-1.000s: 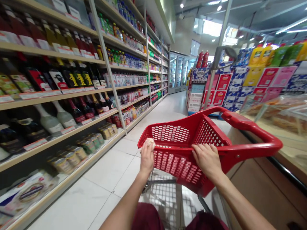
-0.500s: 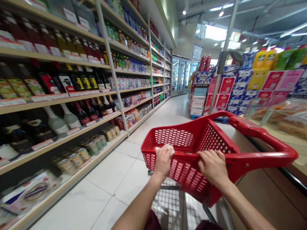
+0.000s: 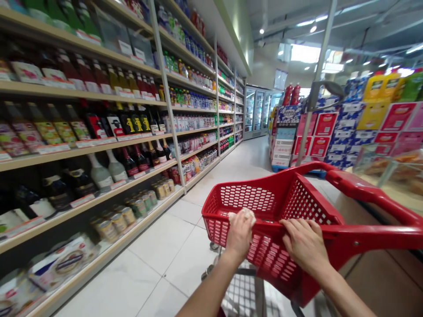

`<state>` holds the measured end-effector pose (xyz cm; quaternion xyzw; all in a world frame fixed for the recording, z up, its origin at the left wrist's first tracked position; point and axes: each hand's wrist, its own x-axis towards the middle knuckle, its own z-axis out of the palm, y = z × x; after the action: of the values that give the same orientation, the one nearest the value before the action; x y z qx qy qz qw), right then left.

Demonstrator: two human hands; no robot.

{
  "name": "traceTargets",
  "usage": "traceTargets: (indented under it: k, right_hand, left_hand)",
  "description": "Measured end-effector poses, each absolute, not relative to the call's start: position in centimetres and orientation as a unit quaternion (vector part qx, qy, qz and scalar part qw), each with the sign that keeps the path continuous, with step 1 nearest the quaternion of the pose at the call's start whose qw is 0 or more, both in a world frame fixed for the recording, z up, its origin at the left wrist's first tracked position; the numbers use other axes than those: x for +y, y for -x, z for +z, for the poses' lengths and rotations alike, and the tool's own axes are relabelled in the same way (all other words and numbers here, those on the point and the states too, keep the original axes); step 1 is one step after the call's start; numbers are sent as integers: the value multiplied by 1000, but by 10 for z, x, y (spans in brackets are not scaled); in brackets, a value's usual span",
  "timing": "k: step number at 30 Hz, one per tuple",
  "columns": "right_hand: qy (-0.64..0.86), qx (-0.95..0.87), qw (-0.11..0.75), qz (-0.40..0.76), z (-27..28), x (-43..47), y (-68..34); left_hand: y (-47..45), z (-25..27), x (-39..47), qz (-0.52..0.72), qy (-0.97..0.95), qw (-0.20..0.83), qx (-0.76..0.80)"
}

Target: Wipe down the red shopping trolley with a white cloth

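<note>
A red plastic shopping cart (image 3: 247, 198) with perforated basket walls stands in front of me, its handle off to the right. My left hand (image 3: 238, 235) is closed on a crumpled white cloth (image 3: 243, 215) and presses it against the cart's near rim. Further right along the same rim, my right hand (image 3: 306, 240) grips the edge, fingers hooked over the top and thumb partly hidden. The basket's visible inside holds no goods.
Shelves (image 3: 139, 141) of bottles and cans line the left side. A metal pole (image 3: 310, 110) rises behind the cart, near stacked drink cartons (image 3: 325, 125). A glass-topped counter (image 3: 393, 171) stands at right. Glass-door coolers (image 3: 259, 110) are at the far end.
My left hand has slid a little along the rim with the cloth, toward my right hand. The right hand keeps its hold. The whole view has shifted slightly left.
</note>
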<state>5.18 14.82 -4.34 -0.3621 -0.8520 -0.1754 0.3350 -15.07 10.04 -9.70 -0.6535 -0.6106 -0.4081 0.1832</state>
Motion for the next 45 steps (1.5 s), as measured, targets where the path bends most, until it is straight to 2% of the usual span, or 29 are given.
traceTargets:
  k: [3,8,15,21,28,30,33,37,45]
  right_hand:
    - [357,-858,323,-181,-44,147,-54]
    - [366,-853,324,-181,-48,144,-56]
    - [333,-866,326,-181,-40,143,-66]
    - [382,-806,364,-267,-24,157,-115]
    - [396,-790,367,-290,-28,164,-121]
    - [386,-797,363,-290,-28,163,-122]
    - [389,-791,369,-294,-27,160,-123]
    - [404,-777,378,-299,-26,158,-116]
    - [385,-786,387,-289,-29,162,-111]
  left_hand:
    - [161,-95,98,-391,681,176,-594]
    - [204,-105,87,-442,566,212,-662]
    - [150,-97,93,-391,704,168,-569]
    - [215,-114,82,-464,533,199,-679]
    - [92,-79,104,-409,715,131,-552]
    - [92,-72,104,-404,728,140,-536]
    - [138,-80,98,-387,730,160,-540]
    - [180,-102,94,-444,580,182,-659]
    - [66,-80,113,-461,685,134,-548]
